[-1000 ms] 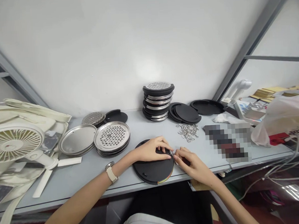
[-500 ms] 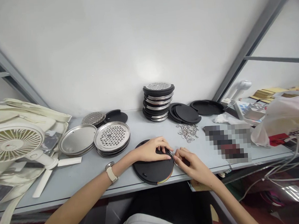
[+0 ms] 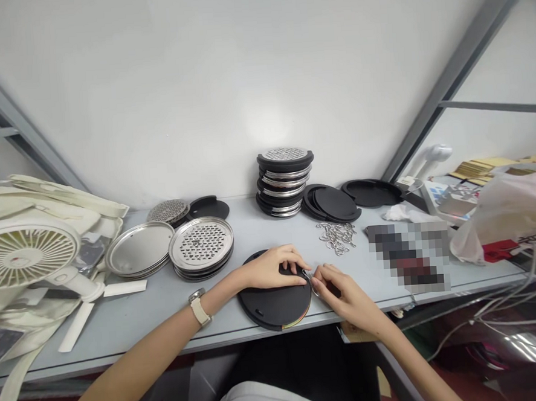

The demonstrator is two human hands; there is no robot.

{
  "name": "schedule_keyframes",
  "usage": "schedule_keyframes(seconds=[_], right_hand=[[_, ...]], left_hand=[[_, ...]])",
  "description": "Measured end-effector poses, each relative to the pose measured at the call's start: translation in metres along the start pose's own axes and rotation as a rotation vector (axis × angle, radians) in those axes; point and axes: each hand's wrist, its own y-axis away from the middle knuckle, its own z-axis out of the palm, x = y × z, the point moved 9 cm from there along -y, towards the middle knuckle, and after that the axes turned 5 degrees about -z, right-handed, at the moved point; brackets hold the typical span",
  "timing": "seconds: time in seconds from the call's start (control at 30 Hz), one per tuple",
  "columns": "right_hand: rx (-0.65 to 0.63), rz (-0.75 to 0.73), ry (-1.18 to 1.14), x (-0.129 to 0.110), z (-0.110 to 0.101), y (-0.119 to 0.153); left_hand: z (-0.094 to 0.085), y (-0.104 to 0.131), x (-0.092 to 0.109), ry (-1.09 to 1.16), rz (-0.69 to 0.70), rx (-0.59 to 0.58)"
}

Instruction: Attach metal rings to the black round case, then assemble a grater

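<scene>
Head view: we see a pale grey table [image 3: 165, 303] against a plain white wall [image 3: 216, 89], with grey frame posts [image 3: 457, 68] at both sides and a reddish floor below. Near the table's front edge, at about mid-width, the black disc [image 3: 274, 306] lies flat; being round, it offers us no long axis, but its small slot [image 3: 259, 313] faces up on the near-left part, and a red-and-yellow strip [image 3: 298, 321] follows its near-right rim. At its right edge we note a small metal clip [image 3: 307, 275], which slants from far left to near right. Our left hand [image 3: 272, 270] rests on the disc, thumb and forefinger at the clip; whether they grip it we cannot tell. Our right hand [image 3: 344, 289] has thumb and forefinger closed on the clip's near end. Our fingers hide part of the clip, and the left hand covers the disc's far-right portion. Beyond, we find a tall stack of graters and black holders [image 3: 285, 181], black trays [image 3: 336, 202] and a loose heap of metal clips [image 3: 337, 237]. Leftward sit perforated plates [image 3: 201, 244], smooth metal plates [image 3: 139, 251] and a white fan [image 3: 24, 255]; rightward, a pixelated patch [image 3: 407, 255] and a plastic bag [image 3: 500, 210].
</scene>
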Motion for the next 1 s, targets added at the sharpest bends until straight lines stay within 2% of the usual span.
schedule_keyframes(seconds=[1.0], right_hand=[[0.074,0.050,-0.061,0.0052,-0.0039,0.0002]], left_hand=[[-0.0009,-0.0003,-0.0014,0.018,-0.012,0.024]])
